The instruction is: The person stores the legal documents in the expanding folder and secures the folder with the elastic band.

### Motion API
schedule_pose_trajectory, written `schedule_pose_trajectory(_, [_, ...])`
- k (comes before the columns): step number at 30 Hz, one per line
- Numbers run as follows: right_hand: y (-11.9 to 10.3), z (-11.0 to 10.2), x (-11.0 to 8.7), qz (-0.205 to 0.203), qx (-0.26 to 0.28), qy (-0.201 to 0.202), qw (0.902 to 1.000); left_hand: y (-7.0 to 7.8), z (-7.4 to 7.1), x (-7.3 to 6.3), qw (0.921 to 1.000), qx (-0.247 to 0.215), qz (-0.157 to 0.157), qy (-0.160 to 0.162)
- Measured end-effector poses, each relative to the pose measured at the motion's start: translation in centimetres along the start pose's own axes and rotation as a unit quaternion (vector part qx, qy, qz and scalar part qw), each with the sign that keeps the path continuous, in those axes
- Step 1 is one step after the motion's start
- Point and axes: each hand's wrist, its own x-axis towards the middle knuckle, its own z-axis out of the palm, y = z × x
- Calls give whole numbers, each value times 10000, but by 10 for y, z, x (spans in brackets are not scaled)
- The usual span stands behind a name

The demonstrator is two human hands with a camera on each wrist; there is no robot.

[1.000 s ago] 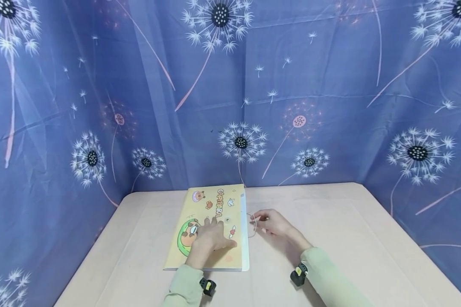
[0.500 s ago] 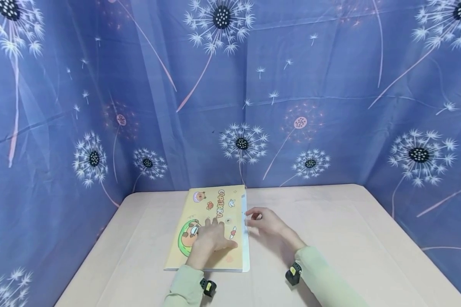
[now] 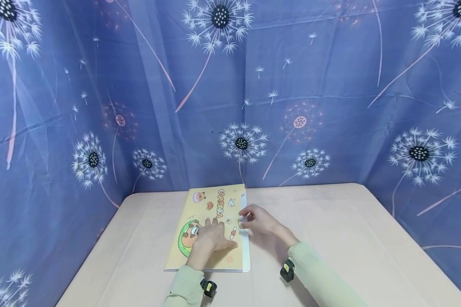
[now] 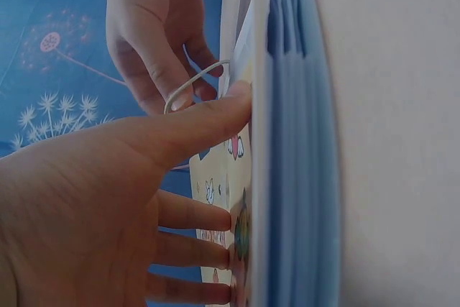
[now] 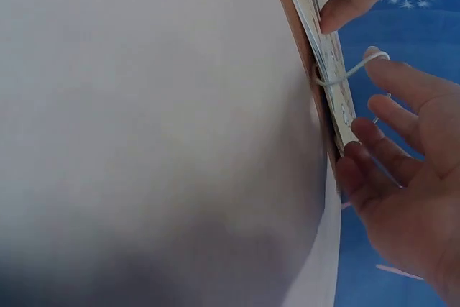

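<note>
A yellow folder [image 3: 203, 207] with capybara pictures lies flat on the table. Its stacked pale inner sleeves [image 4: 298, 156] show edge-on in the left wrist view. My left hand [image 3: 212, 238] rests on the cover with fingers extended and thumb spread toward the opening edge. At that right edge, my right hand [image 3: 260, 219] has its fingers bent and holds a thin white elastic cord [image 5: 345, 77], which comes round the folder's edge and loops over the fingertips. On the cover, a small round button [image 3: 228, 221] sits between the hands.
The table [image 3: 322, 221] has a pale pink covering. Blue curtains [image 3: 199, 145] with dandelion prints hang behind and at both sides. A small black camera is strapped to each wrist, one of them the right wrist camera [image 3: 287, 270].
My right hand has moved left with the cord, from beside the folder to over its right edge. The left hand and the folder have stayed in place.
</note>
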Motion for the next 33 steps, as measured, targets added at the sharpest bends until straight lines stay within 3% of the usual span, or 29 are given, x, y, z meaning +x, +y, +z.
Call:
schedule_pose_trajectory(7, [0, 3, 3, -341, -314, -69, 9989, 1, 0, 0, 10000, -51, -36, -40])
schedule_pose_trajectory(21, [-8, 10, 10, -407, -1423, -198, 9888, 0, 1, 1, 10000, -55, -37, -53])
schedule_pose_trajectory(33, [-11, 13, 16, -437, -1650, -291, 9849, 0, 1, 2, 10000, -30, 11, 65])
